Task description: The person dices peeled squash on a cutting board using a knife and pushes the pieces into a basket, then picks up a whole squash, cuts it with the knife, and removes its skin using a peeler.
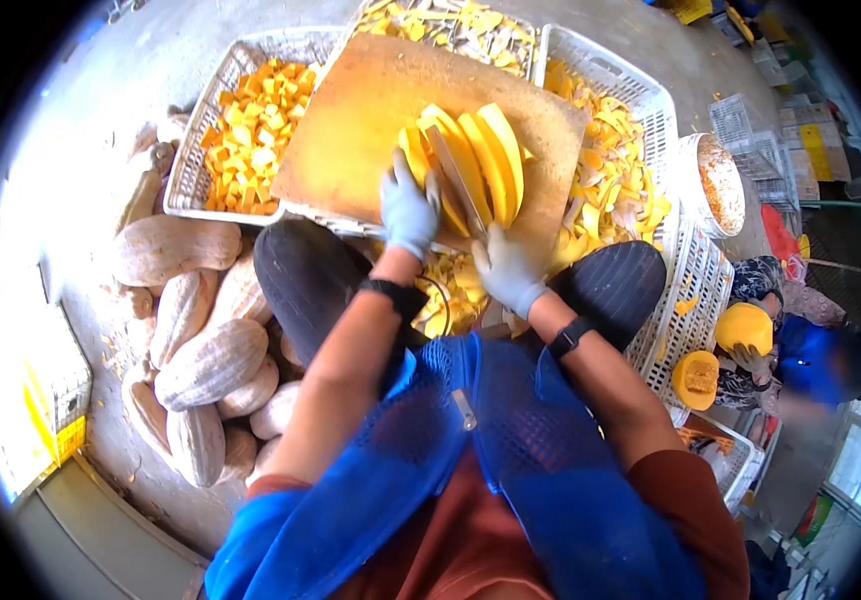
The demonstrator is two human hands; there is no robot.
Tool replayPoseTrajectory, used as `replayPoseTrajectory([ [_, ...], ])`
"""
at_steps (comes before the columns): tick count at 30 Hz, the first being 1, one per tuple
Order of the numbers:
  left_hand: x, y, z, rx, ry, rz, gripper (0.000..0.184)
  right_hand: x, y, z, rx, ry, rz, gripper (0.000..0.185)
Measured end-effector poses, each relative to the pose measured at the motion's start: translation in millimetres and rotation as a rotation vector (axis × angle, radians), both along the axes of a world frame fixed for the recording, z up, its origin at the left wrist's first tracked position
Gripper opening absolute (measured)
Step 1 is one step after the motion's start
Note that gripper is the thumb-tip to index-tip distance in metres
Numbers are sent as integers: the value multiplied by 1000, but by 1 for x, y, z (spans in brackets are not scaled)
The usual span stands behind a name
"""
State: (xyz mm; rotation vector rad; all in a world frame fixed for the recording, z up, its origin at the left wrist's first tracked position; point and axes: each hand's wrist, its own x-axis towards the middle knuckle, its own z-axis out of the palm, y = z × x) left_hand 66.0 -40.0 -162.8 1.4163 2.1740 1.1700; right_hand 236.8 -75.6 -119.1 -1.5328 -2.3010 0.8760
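Whole squashes [213, 365] lie heaped on the floor beside our left knee [301, 265], uncut and by far the larger share left, as we judge it. A wooden cutting board [341, 120] spans the plastic crates before us, its near edge close to both knees, leaving our forearms little room. Off its right edge, one crate [663, 105] holds peelings [616, 185], with more peelings [451, 25] beyond the far edge; off the left edge, another crate [183, 180] holds orange squash cubes [263, 125], finished work by our reading. To our right, a co-worker's gloved hand [751, 362] touches a peeled squash [746, 328], near a cut squash half [696, 380] and a white bucket [696, 185]. Peeled squash slices [501, 160] sit toward the board's right edge, cut lengthwise but not cubed. Our gloved left hand [412, 208] rests against the leftmost slices, fingers close together, though we cannot tell whether they clamp; our gloved right hand [507, 272], at the near edge, has its fingers wrapped around the handle of a knife [461, 182] angled across the slices, its blade hiding part of them
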Motion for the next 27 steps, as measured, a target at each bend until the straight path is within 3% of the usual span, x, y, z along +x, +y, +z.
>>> replayPoseTrajectory([
  [4,37,-23,1,96,-80,2,71,12,-11,15,54,181,-167,31],
  [8,60,-13,27,-101,-31,-13,96,27,-4,41,-59,276,-309,31],
  [11,58,0,33,-231,10,-44,100,36,2,43,-109,328,-313,27],
  [13,44,3,33,-313,46,-93,101,37,8,31,-98,336,-270,24],
  [16,-14,20,-10,-221,249,-255,98,26,10,45,-158,296,-230,24],
  [20,-110,42,7,-282,246,-554,93,3,18,53,-135,273,-100,23],
  [23,-151,54,12,-270,329,-645,90,-12,41,45,-124,257,-67,24],
  [26,-151,44,31,-323,380,-547,85,-33,74,44,-28,174,-135,25],
  [27,-144,38,34,-318,333,-440,92,-40,86,44,3,145,-173,26],
])
